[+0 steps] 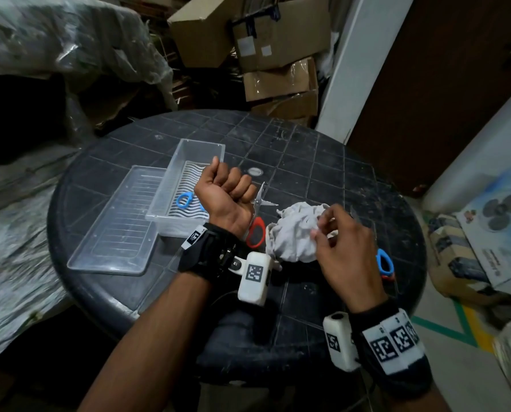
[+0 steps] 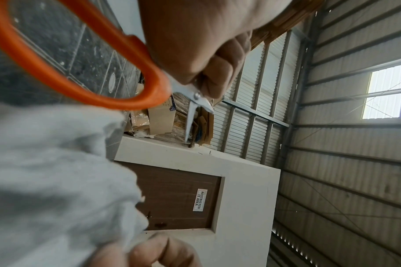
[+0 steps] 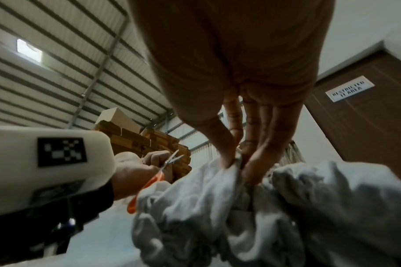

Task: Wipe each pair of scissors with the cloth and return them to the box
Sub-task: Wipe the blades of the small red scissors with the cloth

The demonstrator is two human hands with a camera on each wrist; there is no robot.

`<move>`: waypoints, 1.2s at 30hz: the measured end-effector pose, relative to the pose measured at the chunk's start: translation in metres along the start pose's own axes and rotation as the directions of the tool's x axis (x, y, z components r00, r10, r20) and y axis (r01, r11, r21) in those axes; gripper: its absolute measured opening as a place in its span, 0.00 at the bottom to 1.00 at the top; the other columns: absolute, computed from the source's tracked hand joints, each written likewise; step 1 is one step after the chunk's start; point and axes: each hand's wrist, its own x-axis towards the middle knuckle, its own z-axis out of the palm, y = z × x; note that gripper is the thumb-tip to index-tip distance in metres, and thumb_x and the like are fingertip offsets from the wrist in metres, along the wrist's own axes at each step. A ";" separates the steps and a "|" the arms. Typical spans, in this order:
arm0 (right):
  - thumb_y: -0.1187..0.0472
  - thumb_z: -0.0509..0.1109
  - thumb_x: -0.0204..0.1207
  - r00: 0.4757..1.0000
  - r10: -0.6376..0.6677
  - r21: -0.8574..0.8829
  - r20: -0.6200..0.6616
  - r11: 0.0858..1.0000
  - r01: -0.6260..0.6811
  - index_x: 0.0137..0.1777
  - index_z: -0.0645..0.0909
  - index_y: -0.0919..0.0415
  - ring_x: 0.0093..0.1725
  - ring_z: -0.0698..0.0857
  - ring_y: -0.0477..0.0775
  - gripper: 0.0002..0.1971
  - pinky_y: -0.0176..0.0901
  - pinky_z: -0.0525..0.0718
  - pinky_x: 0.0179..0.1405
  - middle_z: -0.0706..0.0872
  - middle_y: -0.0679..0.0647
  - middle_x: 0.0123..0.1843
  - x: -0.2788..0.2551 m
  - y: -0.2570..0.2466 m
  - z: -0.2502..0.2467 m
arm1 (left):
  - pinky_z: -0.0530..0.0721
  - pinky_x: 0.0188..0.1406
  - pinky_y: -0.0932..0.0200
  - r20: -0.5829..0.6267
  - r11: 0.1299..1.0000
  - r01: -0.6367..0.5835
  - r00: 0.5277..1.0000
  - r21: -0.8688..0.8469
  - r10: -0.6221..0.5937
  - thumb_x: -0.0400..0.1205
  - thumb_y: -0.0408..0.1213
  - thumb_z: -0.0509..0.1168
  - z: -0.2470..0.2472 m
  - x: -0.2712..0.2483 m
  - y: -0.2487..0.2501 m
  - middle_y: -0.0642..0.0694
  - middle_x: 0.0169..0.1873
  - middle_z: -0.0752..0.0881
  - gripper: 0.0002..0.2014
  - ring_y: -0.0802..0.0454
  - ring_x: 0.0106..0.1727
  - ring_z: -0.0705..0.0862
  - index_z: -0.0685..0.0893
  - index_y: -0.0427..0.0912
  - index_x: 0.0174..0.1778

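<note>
My left hand grips orange-handled scissors palm up, their blades parted and pointing away. In the left wrist view the orange handle loop fills the upper left and the blades stand open. My right hand pinches the crumpled white cloth just right of the scissors; in the right wrist view the fingertips dig into the cloth. A clear box behind my left hand holds blue-handled scissors. Another blue-handled pair lies by my right hand, partly hidden.
The box's clear lid lies flat left of the box on the round dark table. Cardboard boxes are stacked behind the table. A fan carton sits on the floor to the right, and plastic sheeting covers things on the left.
</note>
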 end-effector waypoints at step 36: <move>0.78 0.79 0.72 0.993 -0.112 0.502 0.044 0.862 0.075 0.52 0.92 0.62 0.46 0.93 0.43 0.13 0.35 0.90 0.50 0.94 0.48 0.48 0.017 -0.030 0.025 | 0.51 0.17 0.67 -0.054 1.000 0.004 0.999 0.013 -0.003 0.90 0.43 0.51 0.004 -0.010 -0.012 0.54 0.16 0.56 0.28 0.57 0.17 0.52 0.60 0.50 0.20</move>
